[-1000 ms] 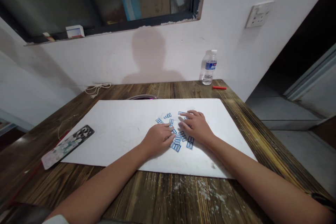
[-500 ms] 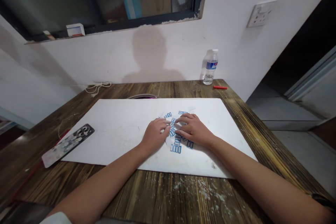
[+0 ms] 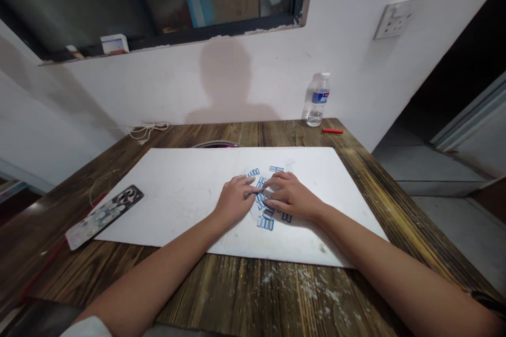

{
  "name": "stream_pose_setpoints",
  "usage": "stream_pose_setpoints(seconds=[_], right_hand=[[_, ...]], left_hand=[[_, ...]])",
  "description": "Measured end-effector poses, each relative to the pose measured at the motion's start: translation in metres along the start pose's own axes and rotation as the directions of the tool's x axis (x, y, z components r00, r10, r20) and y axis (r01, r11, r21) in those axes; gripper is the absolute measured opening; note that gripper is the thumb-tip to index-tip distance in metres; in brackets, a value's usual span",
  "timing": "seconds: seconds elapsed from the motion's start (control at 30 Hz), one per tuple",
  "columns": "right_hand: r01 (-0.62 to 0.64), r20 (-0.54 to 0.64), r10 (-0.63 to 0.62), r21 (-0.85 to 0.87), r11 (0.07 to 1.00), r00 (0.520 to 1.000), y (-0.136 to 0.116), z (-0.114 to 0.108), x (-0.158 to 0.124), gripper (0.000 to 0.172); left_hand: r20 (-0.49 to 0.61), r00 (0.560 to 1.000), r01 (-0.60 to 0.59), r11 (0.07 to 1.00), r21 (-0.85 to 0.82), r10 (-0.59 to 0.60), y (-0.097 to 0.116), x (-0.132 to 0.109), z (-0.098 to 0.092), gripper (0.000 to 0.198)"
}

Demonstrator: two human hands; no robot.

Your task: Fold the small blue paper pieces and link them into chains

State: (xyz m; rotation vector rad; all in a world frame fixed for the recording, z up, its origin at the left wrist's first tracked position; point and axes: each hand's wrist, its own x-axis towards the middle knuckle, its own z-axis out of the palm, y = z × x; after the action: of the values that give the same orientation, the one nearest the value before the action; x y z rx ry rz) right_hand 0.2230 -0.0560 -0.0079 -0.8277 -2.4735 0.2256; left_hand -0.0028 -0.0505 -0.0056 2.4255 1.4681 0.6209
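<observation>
Blue-edged rectangular tiles (image 3: 265, 224) lie scattered on a white board (image 3: 177, 195) between the left hand (image 3: 236, 201) and right hand (image 3: 290, 197), fingers (image 3: 274, 183) spread apart, clamped on nothing.

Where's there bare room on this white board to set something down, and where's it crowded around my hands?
The white board has a bare stretch between your left hand and the phone in a floral case. Another runs from your right hand to the board's right edge. Between and just below your hands it's crowded with blue-edged strips.
</observation>
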Motion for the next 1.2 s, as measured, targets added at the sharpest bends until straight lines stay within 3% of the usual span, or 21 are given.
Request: stream_pose_setpoints(seconds=[0.2, 0.4, 0.6, 0.87, 1.03, 1.2], right_hand=[[0.058, -0.006, -0.057, 0.059, 0.997, 0.998, 0.0027, -0.0002, -0.0004, 0.027], [0.039, 0.012, -0.041, 0.097, 0.994, 0.999, 0.0042, -0.0004, -0.0009, 0.024], [0.049, 0.018, -0.052, 0.121, 0.991, 0.998, 0.0046, -0.0010, -0.0007, 0.028], [-0.031, 0.045, 0.030, 0.041, 0.999, 0.999, 0.0022, -0.0019, -0.0005, 0.034], [-0.046, 0.029, 0.045, 0.041, 0.998, 0.999, 0.0013, -0.0023, -0.0008, 0.034], [-0.095, 0.039, 0.097, -0.039, 0.995, 0.995, 0.0004, 0.0026, -0.0019, 0.038]], left_hand=[[0.050, 0.999, 0.020, 1.000, 0.006, -0.021, 0.0013, 0.0001, -0.0019, 0.033], [0.110, 0.993, 0.044, 0.999, 0.009, -0.045, 0.0018, 0.0014, -0.0041, 0.036], [0.159, 0.987, -0.003, 1.000, 0.029, -0.002, 0.0055, -0.0004, -0.0067, 0.039], [-0.098, 0.992, 0.070, 0.989, -0.127, -0.083, -0.0033, 0.0027, -0.0005, 0.028], [-0.064, 0.996, 0.065, 0.998, 0.013, -0.065, -0.0034, -0.0006, 0.0024, 0.027], [0.000, 0.993, 0.116, 0.993, 0.030, -0.116, -0.0028, -0.0006, 0.0015, 0.031]])
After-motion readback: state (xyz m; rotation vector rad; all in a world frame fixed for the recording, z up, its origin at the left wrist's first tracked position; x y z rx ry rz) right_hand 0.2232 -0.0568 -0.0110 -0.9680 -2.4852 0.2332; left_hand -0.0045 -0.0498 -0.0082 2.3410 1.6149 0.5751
